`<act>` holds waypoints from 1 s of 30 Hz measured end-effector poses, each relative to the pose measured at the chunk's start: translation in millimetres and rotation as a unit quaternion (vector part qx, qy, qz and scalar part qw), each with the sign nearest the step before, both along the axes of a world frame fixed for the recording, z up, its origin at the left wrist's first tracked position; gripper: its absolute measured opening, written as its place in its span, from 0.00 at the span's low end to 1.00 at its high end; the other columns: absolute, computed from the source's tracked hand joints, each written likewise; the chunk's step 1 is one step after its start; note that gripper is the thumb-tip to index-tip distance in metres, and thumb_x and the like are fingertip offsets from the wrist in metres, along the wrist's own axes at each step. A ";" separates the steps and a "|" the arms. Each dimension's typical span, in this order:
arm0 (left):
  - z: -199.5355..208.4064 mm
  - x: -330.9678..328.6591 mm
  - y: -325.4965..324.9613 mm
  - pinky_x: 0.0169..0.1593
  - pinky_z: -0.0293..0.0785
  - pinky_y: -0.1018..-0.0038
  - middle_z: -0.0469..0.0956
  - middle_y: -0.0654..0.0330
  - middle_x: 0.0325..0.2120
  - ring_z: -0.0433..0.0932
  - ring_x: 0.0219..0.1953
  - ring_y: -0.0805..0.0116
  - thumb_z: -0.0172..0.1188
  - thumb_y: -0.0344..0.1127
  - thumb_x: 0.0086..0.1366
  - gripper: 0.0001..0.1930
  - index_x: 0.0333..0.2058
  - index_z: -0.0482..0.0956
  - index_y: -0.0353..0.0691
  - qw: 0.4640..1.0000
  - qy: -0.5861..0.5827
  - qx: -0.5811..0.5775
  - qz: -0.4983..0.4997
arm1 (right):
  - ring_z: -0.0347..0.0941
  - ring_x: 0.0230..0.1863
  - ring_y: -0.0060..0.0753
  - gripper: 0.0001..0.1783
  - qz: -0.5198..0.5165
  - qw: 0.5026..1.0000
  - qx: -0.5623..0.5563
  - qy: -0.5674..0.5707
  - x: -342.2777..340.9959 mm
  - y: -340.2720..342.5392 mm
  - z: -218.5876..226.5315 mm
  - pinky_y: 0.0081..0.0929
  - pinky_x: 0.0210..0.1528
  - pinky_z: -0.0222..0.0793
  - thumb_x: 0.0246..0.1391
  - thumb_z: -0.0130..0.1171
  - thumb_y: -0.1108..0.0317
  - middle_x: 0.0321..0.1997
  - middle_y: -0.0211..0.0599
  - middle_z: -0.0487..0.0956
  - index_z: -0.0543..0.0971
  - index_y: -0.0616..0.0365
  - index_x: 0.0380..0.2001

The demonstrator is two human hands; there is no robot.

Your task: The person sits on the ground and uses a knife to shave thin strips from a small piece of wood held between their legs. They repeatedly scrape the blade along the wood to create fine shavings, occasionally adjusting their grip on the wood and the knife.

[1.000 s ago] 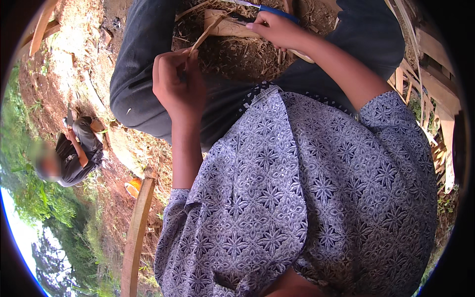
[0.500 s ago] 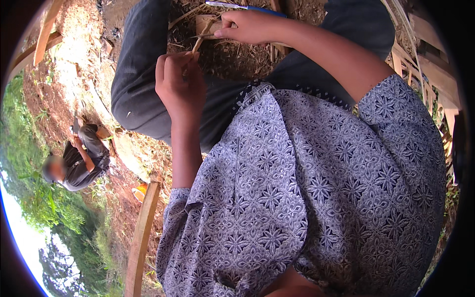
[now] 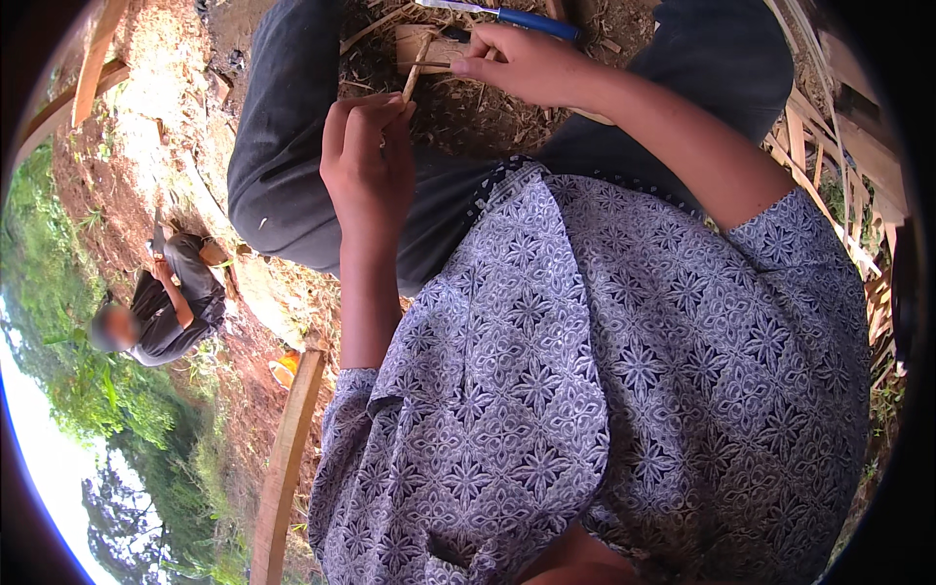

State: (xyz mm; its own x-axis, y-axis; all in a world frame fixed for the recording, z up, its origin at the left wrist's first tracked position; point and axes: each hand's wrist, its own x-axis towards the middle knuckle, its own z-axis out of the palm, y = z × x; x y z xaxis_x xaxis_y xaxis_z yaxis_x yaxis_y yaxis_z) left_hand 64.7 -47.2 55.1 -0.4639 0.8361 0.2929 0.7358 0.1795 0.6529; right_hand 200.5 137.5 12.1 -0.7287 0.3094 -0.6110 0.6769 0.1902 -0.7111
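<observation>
The left hand (image 3: 369,156) pinches a thin wooden stick (image 3: 416,73), which juts out past its fingertips. To its right, the right hand (image 3: 522,63) grips a slim dark tool (image 3: 436,64) crossing the stick; I see a blue-handled tool (image 3: 536,22) just beyond that hand.

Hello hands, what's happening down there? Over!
Left hand pinching thin pale wooden stick. Right hand gripping thin dark tool across stick. Blue-handled metal tool lying just beyond right hand.
</observation>
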 end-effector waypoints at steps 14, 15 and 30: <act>4.3 10.7 13.6 0.39 0.81 0.66 0.83 0.55 0.34 0.84 0.36 0.58 0.68 0.19 0.59 0.09 0.35 0.79 0.37 0.999 0.012 -0.012 -0.036 | 0.72 0.13 0.29 0.24 0.002 0.995 0.043 -0.090 -0.3 22.5 -99.7 0.33 0.15 0.68 0.68 0.56 0.44 0.17 0.33 0.75 0.74 0.57 0.38; 5.6 13.4 14.2 0.39 0.81 0.67 0.83 0.55 0.34 0.84 0.36 0.58 0.68 0.19 0.59 0.09 0.35 0.79 0.37 0.999 0.007 -0.012 -0.035 | 0.71 0.12 0.28 0.23 0.002 0.995 0.044 -0.088 6.2 23.1 -104.1 0.32 0.15 0.68 0.68 0.56 0.45 0.17 0.33 0.74 0.74 0.57 0.38; -3.4 -15.7 -2.7 0.37 0.80 0.69 0.82 0.55 0.32 0.84 0.35 0.59 0.69 0.21 0.60 0.07 0.33 0.78 0.37 0.999 0.020 -0.009 -0.025 | 0.70 0.13 0.23 0.25 0.022 0.999 0.003 0.034 -25.8 -12.4 7.5 0.28 0.14 0.65 0.66 0.58 0.41 0.18 0.30 0.74 0.75 0.53 0.42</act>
